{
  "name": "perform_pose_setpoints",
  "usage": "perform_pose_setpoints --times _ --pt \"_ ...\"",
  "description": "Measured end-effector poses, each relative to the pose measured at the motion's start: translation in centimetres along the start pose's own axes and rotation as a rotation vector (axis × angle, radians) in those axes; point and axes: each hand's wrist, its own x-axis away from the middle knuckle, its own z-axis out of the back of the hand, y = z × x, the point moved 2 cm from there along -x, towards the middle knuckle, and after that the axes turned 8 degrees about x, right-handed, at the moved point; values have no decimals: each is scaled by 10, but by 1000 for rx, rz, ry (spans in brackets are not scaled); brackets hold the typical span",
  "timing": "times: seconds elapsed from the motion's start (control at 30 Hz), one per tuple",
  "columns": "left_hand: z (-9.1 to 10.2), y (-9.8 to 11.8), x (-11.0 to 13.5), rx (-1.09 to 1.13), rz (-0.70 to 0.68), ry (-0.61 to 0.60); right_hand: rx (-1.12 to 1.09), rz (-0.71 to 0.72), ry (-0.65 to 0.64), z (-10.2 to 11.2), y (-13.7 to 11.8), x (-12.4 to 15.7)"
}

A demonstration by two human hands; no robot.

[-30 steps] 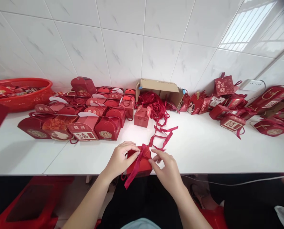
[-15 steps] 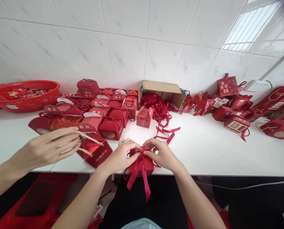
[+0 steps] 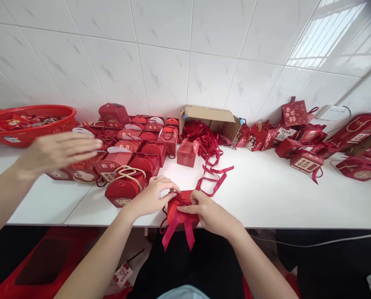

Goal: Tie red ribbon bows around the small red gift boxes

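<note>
My left hand [image 3: 152,198] and right hand [image 3: 209,214] both pinch the ribbon [image 3: 188,234] atop the small red box [image 3: 173,207] between them at the table edge [image 3: 266,209], apparently steadying it, tails hanging below my grip.

1. Your small box [image 3: 176,212] is plain bright red, and its ribbon [image 3: 175,232] is a deeper crimson.
2. The table [image 3: 266,195] is glossy white.
3. The wall tiles [image 3: 160,66] are white with faint grey veining.
4. The stacked boxes [image 3: 135,145] are red with white labels and gold emblems.
5. The carton [image 3: 210,113] is brown cardboard.
6. The basket [image 3: 32,129] is orange-red.
</note>
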Motion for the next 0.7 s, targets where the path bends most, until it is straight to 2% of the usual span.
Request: perform_pose_setpoints --times 0.17,0.3,0.53,0.7 --pt "2 1 0 30 -17 -26 -13 -11 -16 0 0 1" --pt "0 4 -2 94 41 -97 -70 -13 -29 -1 2 -1" --pt "-2 0 -2 8 76 -194 -144 6 -41 -1 6 -3" --pt "-6 0 -4 218 -35 -243 -179 26 -72 -1 7 -3"
